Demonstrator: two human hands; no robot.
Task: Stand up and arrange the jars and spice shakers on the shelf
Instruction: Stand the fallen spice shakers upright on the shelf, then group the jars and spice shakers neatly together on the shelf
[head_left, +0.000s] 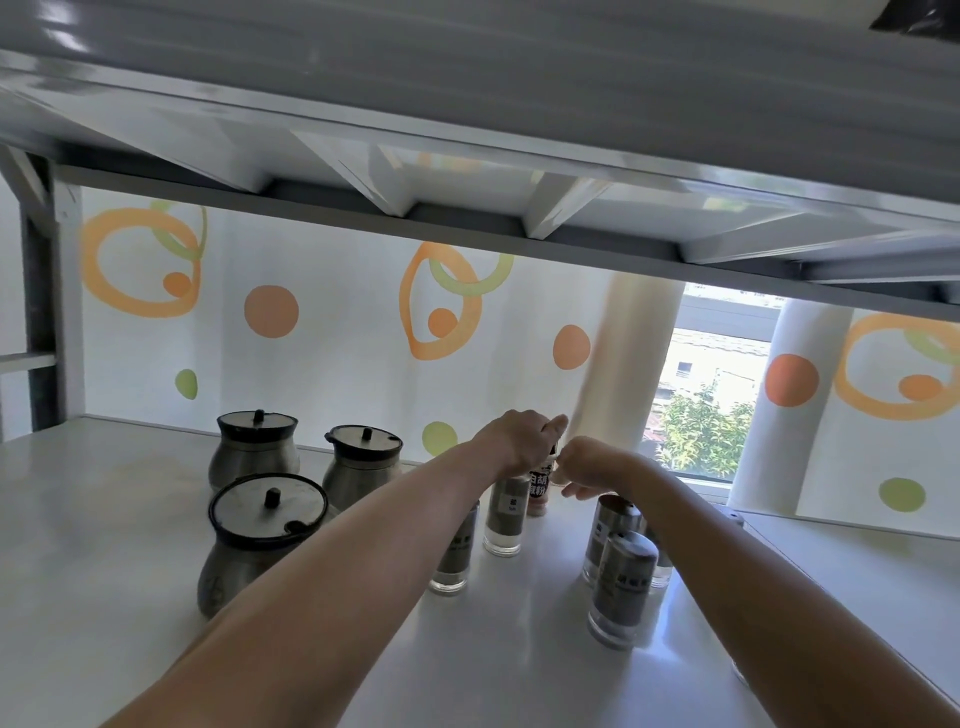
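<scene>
Three steel jars with black lids stand upright on the white shelf (104, 519): one at the back left (254, 449), one beside it (361, 462), one in front (260, 540). Several glass-and-steel spice shakers stand further right, among them one by my left forearm (457, 551), one behind it (505, 514) and a near group (621, 582). A small pepper bottle with a black label (538, 491) stands at the back. My left hand (519, 441) grips its top. My right hand (587, 462) is curled right beside it; whether it touches the bottle is hidden.
The underside of the upper shelf (467, 171) hangs low overhead. A curtain with orange and green circles (311, 338) backs the shelf, and a window gap (711, 395) shows at the right. Bare shelf surface lies at the left and front.
</scene>
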